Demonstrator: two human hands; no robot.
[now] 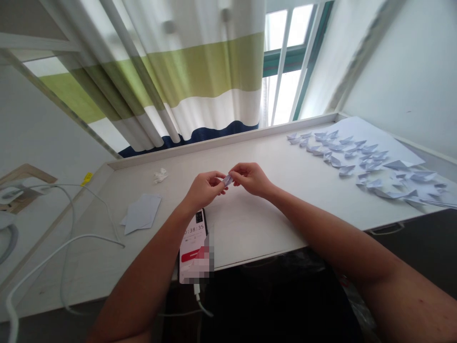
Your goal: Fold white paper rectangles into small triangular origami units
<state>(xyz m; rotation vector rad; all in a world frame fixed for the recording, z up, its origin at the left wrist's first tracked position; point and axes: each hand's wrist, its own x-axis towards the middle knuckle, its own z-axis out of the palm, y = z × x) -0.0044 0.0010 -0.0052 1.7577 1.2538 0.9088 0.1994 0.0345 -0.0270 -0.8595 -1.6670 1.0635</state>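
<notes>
Over the middle of the white table, a small folded piece of white paper is pinched between my two hands. My left hand grips its left side with thumb and fingers. From the right, my right hand closes thumb and fingertips on the other side. The fingers cover part of the paper, so its full shape is hidden. Many folded paper boats stand in loose rows on the right of the table. A few flat white paper sheets lie overlapping to the left of my hands.
A phone with a running timer and a plugged-in white cable lies below my left wrist. Crumpled white paper sits at the back left. More cables cross the left side. Behind the raised table edge hangs a curtain.
</notes>
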